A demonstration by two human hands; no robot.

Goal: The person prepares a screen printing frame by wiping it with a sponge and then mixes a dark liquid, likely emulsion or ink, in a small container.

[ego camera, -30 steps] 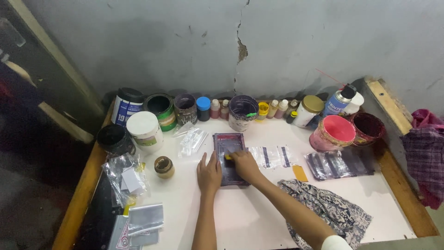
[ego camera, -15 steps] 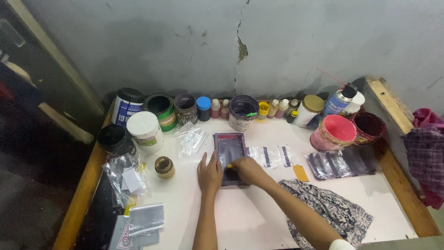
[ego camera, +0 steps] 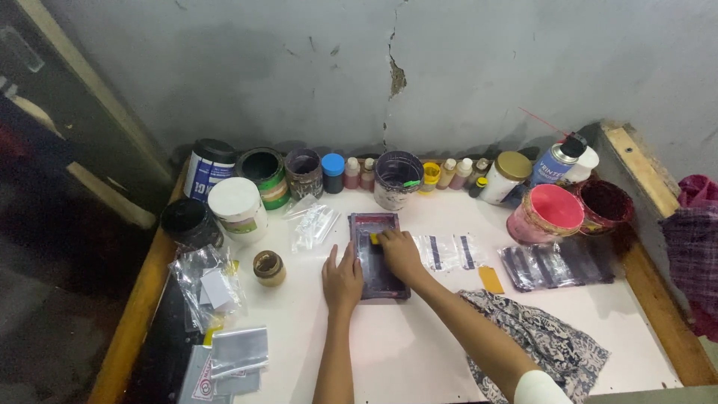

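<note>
Frame [ego camera: 378, 254], dark and rectangular, lies flat on the worktop [ego camera: 419, 352]. Left hand [ego camera: 342, 278] rests open, pressing its left edge; right hand [ego camera: 400, 253] grips a yellow squeegee [ego camera: 375, 239] on it.

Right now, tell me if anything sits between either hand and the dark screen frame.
Nothing visible does. The left hand lies on the dark screen frame at its left edge; the right hand presses a small yellow piece onto it.

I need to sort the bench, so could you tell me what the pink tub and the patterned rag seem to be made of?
Pink tub: probably plastic, with smooth, paint-smeared walls. Patterned rag: woven cloth, matte, lying in soft folds.
</note>
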